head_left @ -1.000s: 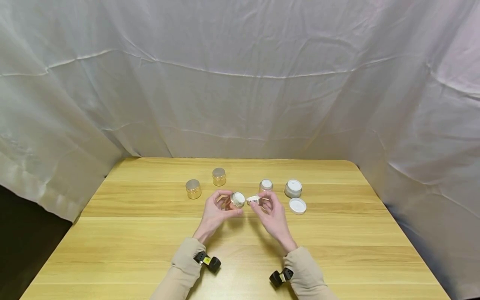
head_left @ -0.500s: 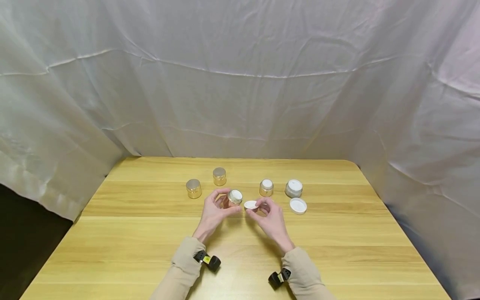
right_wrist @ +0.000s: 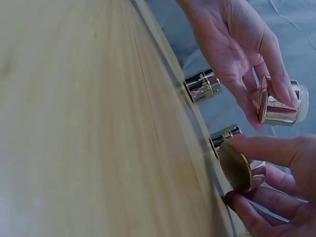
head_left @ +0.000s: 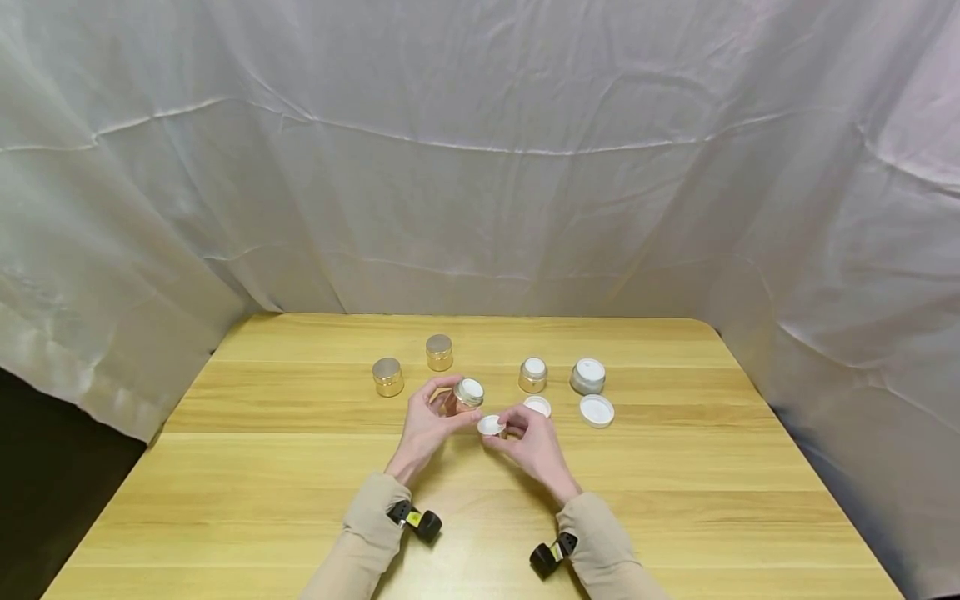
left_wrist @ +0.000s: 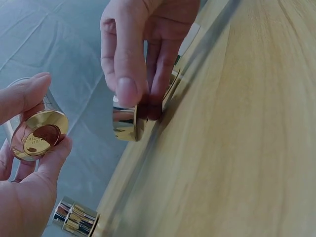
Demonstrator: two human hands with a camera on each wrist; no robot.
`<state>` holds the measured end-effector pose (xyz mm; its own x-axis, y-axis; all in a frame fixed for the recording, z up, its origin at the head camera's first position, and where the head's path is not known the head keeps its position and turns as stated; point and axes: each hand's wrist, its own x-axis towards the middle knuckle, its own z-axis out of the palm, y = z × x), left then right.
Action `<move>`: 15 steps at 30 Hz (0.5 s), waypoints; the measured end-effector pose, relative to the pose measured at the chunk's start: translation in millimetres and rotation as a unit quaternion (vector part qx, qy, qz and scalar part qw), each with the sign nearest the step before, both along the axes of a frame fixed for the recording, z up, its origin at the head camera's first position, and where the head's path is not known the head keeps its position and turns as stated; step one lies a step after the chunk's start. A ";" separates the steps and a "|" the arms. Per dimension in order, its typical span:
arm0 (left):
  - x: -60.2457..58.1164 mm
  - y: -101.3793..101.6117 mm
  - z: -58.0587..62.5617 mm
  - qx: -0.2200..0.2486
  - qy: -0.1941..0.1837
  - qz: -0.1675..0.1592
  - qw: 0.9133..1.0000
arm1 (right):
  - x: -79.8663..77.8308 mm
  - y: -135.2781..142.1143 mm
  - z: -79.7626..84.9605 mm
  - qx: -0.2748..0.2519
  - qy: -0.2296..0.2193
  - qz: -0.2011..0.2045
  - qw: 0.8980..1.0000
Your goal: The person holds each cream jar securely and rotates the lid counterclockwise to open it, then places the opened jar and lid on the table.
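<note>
My left hand (head_left: 426, 427) holds a small gold jar (head_left: 469, 393) off the table, its white top uncovered and tilted toward the right. In the left wrist view the jar's shiny gold base (left_wrist: 42, 134) faces the camera between thumb and fingers. Just right of it, my right hand (head_left: 534, 443) pinches a gold lid (head_left: 491, 426) by its edge, white inside facing up. The right wrist view shows the lid's flat gold top (right_wrist: 234, 168) between thumb and fingertips. Lid and jar are apart.
Two capped gold jars (head_left: 387, 377) stand at the left on the wooden table (head_left: 300, 500). Behind my right hand are an uncapped gold jar (head_left: 533, 377) and an upturned lid (head_left: 537, 405). Farther right are a grey uncapped jar (head_left: 587, 377) and its upturned lid (head_left: 597, 411).
My right hand has moved left and toward me, turning the lid so its white inside shows. The upturned lid behind it has come into view. My left hand and jar shifted only slightly.
</note>
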<state>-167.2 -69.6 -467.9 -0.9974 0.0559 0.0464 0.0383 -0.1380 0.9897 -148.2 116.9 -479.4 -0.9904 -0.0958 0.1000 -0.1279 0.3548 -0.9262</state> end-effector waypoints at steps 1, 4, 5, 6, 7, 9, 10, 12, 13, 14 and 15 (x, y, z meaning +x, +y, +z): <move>0.1 0.0 0.1 0.002 0.000 0.000 1.000 | -1.0 -0.6 -1.6 -0.002 0.004 0.002 1.000; 0.4 -0.1 0.7 0.005 0.001 0.002 1.000 | -4.0 -1.6 -6.0 -0.006 0.017 0.006 1.000; 0.4 -0.1 0.9 0.006 0.001 0.003 1.000 | -4.6 -1.6 -7.3 -0.005 0.021 0.008 1.000; 0.3 -0.1 1.1 0.006 0.001 0.005 1.000 | -5.2 -1.7 -8.4 -0.004 0.025 0.009 1.000; 0.1 -0.2 1.2 0.007 0.001 0.007 1.000 | -5.7 -1.7 -9.5 -0.001 0.030 0.012 0.999; -0.4 -0.4 0.9 0.006 0.001 0.012 1.000 | -6.8 -1.9 -11.4 0.005 0.035 0.016 0.999; -0.6 -0.5 0.7 0.006 0.001 0.015 1.000 | -7.3 -2.1 -12.2 0.009 0.039 0.017 0.999; -1.0 -0.8 0.1 0.008 0.000 0.019 1.000 | -8.6 -2.9 -14.4 0.022 0.050 0.016 0.998; -1.1 -1.0 -0.1 0.010 0.001 0.020 1.000 | -9.2 -3.5 -15.4 0.028 0.055 0.015 0.998; -1.2 -1.2 -0.2 0.013 0.001 0.021 1.000 | -9.8 -4.3 -16.0 0.033 0.058 0.012 0.998; -1.1 -1.3 -0.2 0.014 0.001 0.022 1.000 | -10.4 -5.1 -16.6 0.038 0.061 0.010 0.997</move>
<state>-168.3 -70.9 -468.1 -0.9987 0.0116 0.0497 0.0471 -0.1637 0.9854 -158.5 111.8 -496.0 -0.9690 -0.1267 0.2121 -0.2462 0.4204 -0.8733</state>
